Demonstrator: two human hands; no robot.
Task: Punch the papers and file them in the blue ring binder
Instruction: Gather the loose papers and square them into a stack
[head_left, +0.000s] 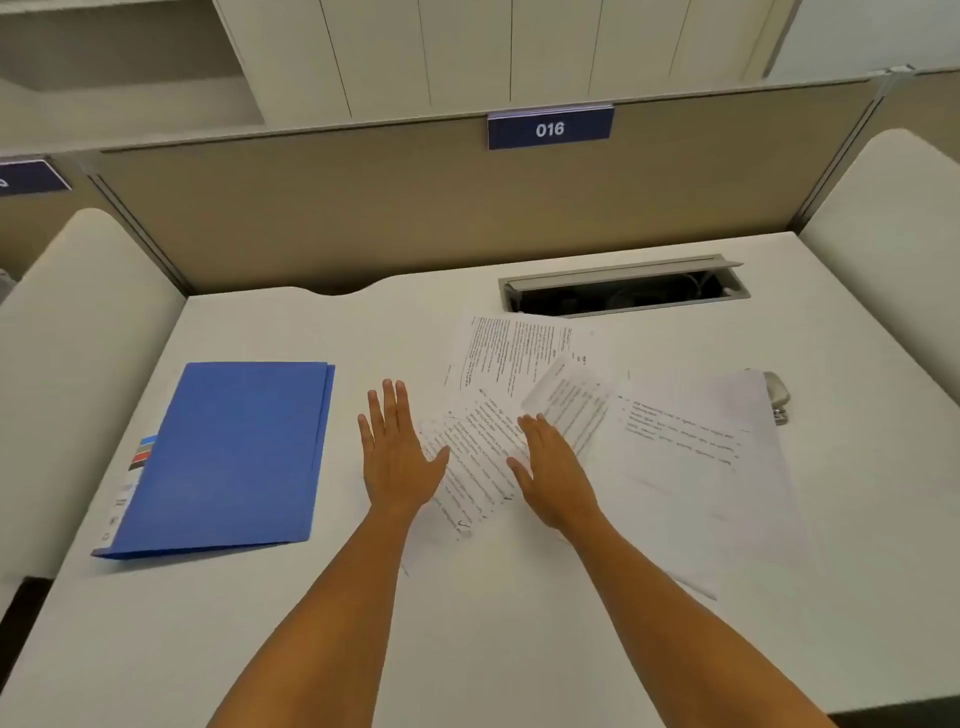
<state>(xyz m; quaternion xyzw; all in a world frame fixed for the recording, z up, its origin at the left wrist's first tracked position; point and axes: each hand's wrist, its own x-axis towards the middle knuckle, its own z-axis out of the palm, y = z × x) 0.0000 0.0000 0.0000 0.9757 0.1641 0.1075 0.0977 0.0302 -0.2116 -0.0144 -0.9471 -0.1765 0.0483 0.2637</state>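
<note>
The blue ring binder (234, 452) lies closed on the left of the white desk (467, 623). Several printed papers (519, 358) lie fanned out loosely across the middle and right of the desk. My left hand (396, 457) is flat with straight fingers, between the binder and the papers, its thumb at the edge of a sheet. My right hand (553, 475) lies flat on the papers, fingers straight. A metal hole punch (777, 397) peeks out from behind the rightmost sheet; most of it is hidden.
An open cable slot (623, 291) is cut into the desk behind the papers. A beige partition (415, 208) with a "016" sign (549, 128) closes the back. Padded dividers (78, 338) stand on both sides.
</note>
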